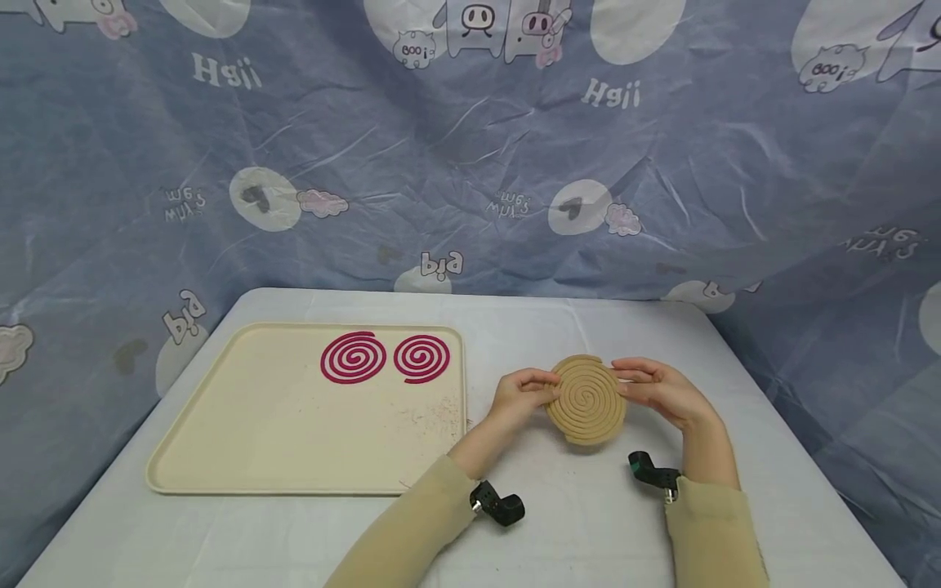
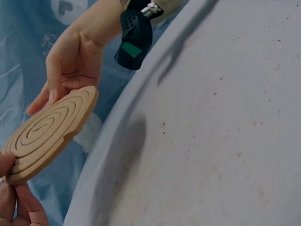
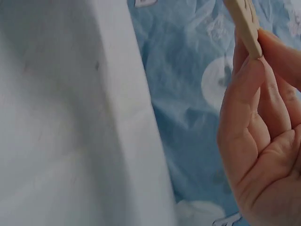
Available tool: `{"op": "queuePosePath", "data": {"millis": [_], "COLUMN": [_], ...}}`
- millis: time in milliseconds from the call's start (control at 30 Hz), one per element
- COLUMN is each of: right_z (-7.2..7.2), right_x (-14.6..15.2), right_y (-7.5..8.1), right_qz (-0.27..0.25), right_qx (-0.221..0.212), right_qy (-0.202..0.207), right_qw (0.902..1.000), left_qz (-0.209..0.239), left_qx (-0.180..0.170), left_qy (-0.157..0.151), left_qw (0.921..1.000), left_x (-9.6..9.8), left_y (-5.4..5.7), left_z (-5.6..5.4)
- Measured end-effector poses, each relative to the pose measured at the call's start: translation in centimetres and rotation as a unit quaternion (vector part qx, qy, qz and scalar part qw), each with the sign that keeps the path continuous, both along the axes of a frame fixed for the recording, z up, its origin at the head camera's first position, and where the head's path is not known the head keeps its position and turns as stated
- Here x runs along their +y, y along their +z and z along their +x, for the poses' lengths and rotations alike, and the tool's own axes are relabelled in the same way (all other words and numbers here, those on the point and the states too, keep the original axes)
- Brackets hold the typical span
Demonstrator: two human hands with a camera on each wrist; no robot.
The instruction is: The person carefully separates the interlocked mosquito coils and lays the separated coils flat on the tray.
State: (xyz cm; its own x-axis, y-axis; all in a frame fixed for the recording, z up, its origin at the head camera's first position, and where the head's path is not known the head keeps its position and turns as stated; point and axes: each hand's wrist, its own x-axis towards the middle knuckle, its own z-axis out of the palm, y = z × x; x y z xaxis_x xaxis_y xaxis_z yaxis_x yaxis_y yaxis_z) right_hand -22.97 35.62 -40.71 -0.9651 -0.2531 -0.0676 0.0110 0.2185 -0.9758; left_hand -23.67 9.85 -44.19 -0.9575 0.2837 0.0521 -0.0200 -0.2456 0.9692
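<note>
A tan spiral mosquito coil point(image 1: 586, 400), its rings lying snugly against each other in a flat disc, is held up over the right part of the table, face toward the head camera. My left hand point(image 1: 515, 402) pinches its left edge between thumb and fingers. At the opposite edge, my right hand point(image 1: 665, 392) pinches it with the thumb and fingertips. The left wrist view shows the coil point(image 2: 51, 132) side-on and tilted, with a small notch in its rim. Only an edge of the coil point(image 3: 244, 28) appears in the right wrist view.
A cream tray point(image 1: 279, 425) lies on the left of the white-covered table point(image 1: 573, 523). Near its far edge are two magenta spiral coils, a left one point(image 1: 355, 358) and a right one point(image 1: 421, 358). Reddish crumbs point(image 1: 441, 416) dot the tray. A patterned blue curtain point(image 1: 441, 147) hangs behind.
</note>
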Motion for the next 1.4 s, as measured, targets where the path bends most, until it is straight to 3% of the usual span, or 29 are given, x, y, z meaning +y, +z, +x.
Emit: {"op": "queuePosePath", "data": {"millis": [167,367,567,700,800,1033,1133,1400], "right_z": [0.1,-0.4,-0.6,-0.2,0.1,0.2,0.1,0.2], "right_x": [-3.3,-7.8,-11.4,-13.4,-14.8,-16.4,-16.7,-18.1], "right_y": [1.9,3.8,5.3,5.7,5.7,5.1,4.8,4.8], "right_qz": [-0.005,-0.055,-0.096,-0.114,-0.112,-0.107,-0.106,-0.108], "right_qx": [0.038,0.072,0.113,0.129,0.133,0.126,0.126,0.113], "right_qy": [0.017,0.047,0.148,0.199,0.184,0.098,0.081,0.062], "right_qw": [0.9991,0.9948,0.9779,0.9647,0.9674,0.9812,0.9830,0.9858], "left_qz": [0.018,0.043,0.084,0.116,0.117,0.062,0.053,-0.028], "left_qx": [0.013,0.021,0.019,0.015,0.024,0.050,0.062,0.096], "left_qy": [-0.001,0.020,0.071,0.090,0.099,0.113,0.120,0.175], "left_qw": [0.9997,0.9987,0.9937,0.9890,0.9879,0.9904,0.9894,0.9795], "left_x": [-3.5,-7.3,-10.2,-11.6,-12.4,-13.2,-13.2,-12.6], "left_y": [1.6,3.8,5.2,5.2,5.0,4.9,4.9,4.4], "left_z": [-0.4,-0.4,-0.1,0.0,-0.3,-0.5,-0.4,-0.4]}}
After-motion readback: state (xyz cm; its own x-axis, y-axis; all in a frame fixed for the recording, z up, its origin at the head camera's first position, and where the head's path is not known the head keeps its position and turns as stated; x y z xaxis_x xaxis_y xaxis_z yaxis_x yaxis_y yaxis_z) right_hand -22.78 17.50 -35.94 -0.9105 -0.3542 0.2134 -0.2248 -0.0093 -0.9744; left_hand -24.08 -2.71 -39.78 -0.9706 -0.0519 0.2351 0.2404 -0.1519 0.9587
